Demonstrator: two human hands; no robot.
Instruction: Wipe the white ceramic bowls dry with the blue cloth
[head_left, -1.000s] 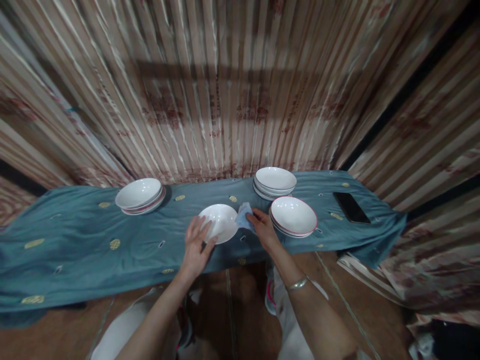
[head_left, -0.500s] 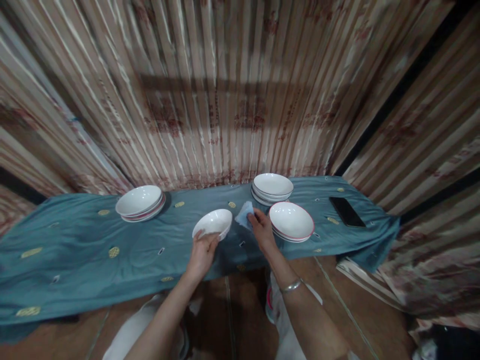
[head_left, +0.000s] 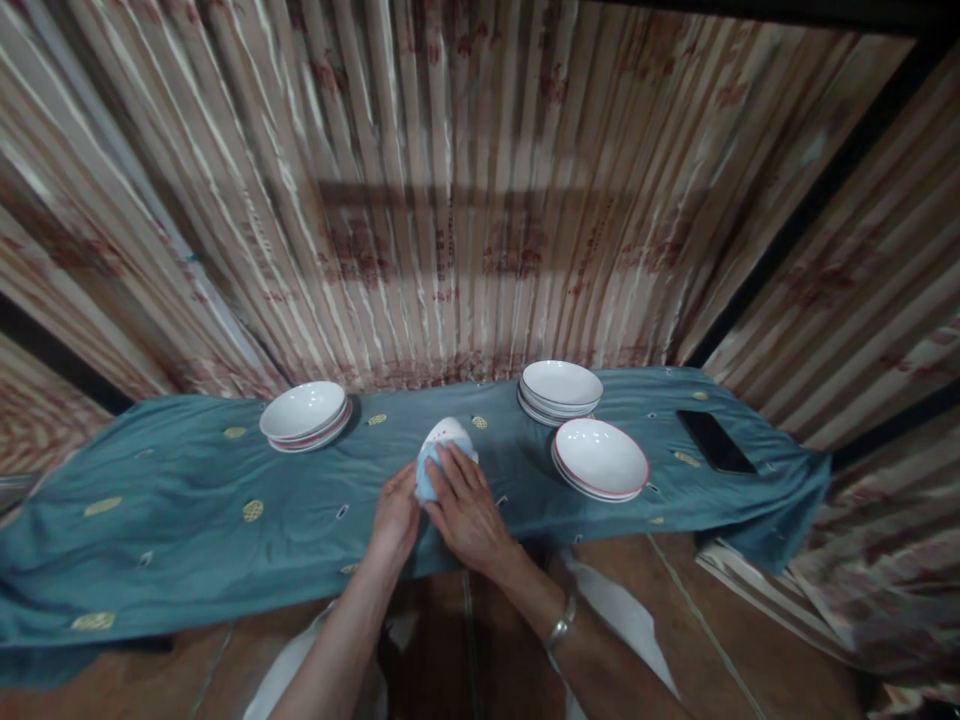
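Note:
Over the middle of the table a white bowl (head_left: 444, 430) is tilted up, its outer side with small red marks facing me. My left hand (head_left: 397, 510) grips the bowl's left edge, fingers closed around it. With my right hand (head_left: 466, 505) I press a light blue cloth (head_left: 427, 478) against the bowl's outer surface; the fingers lie over the cloth. Both hands are close together, and part of the bowl is hidden beneath the cloth and fingers.
A stack of white bowls (head_left: 304, 412) stands on the left. To the right are a dark-rimmed stack (head_left: 562, 385) and a red-rimmed stack (head_left: 602, 458). Beyond them lies a black phone (head_left: 716, 441). A teal patterned cloth (head_left: 300, 540) covers the table; a curtain (head_left: 465, 230) hangs behind.
The bowl has been turned from showing its inside to showing its outside. My right hand has moved left and brought the cloth onto it. The camera view has shifted slightly.

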